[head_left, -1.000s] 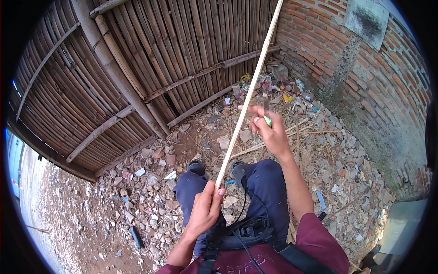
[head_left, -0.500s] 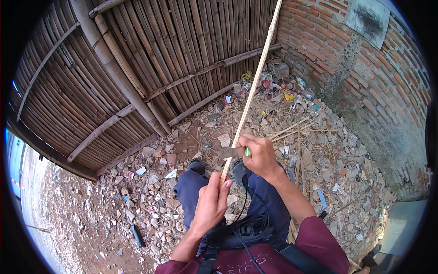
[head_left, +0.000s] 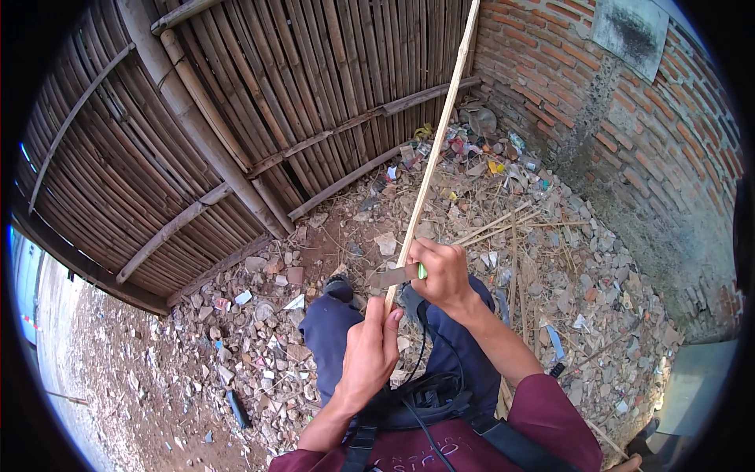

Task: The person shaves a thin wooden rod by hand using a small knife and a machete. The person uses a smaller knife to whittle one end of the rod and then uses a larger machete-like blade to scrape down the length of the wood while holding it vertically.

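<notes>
A long, pale bamboo strip (head_left: 434,157) slants from my hands up past the top of the view. My left hand (head_left: 368,351) is closed round its lower end, the thumb lying along it. Just above, my right hand (head_left: 442,275) grips a knife by its green handle (head_left: 422,271). The knife's broad, dull blade (head_left: 392,277) points left and lies across the strip, a short way above my left fingers. Most of the handle is hidden inside my right fist.
A bamboo-slat fence (head_left: 314,71) rises ahead and to the left, meeting a brick wall (head_left: 629,149) on the right. Stones and litter cover the ground (head_left: 267,354). Loose bamboo strips (head_left: 515,275) lie right of my legs. A dark elongated object (head_left: 237,409) lies at left.
My right hand and the knife have moved slightly down the strip, nearer my left hand. The left hand has shifted a little, and the strip's upper end has swung slightly left.
</notes>
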`<state>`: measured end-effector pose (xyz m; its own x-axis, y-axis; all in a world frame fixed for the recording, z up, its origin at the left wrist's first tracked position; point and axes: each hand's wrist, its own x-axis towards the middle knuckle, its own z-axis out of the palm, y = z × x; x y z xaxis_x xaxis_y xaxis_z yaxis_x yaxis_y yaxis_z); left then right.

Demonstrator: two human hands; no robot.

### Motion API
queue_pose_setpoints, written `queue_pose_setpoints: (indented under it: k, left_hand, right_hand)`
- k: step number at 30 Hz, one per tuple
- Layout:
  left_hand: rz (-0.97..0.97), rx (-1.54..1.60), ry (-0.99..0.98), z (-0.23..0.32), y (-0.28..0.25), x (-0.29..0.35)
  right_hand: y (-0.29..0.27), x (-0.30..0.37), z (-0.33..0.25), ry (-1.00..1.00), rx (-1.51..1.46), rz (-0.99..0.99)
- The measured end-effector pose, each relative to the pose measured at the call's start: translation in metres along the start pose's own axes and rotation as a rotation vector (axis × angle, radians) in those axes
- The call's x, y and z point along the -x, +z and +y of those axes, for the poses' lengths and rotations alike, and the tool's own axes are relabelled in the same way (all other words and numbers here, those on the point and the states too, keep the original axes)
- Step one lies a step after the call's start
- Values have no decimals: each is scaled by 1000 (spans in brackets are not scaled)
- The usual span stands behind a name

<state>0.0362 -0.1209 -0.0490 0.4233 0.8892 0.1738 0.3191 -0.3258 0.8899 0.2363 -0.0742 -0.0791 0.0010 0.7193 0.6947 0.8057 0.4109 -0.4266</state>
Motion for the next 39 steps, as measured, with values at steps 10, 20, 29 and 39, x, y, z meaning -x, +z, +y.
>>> queue_pose_setpoints:
  k: [10, 20, 29, 39]
  left_hand:
    - [66, -152, 40, 0, 0, -6]
    - [67, -147, 12, 0, -5, -3]
    - [-40, -100, -31, -33, -13, 30]
    - [-94, 159, -177, -35, -25, 19]
  right_hand:
    - [11, -19, 4, 15, 86, 85]
    - [24, -47, 64, 157, 223, 185]
    - [-12, -97, 132, 223, 160, 318]
    - [-33, -73, 45, 573, -1400, -16]
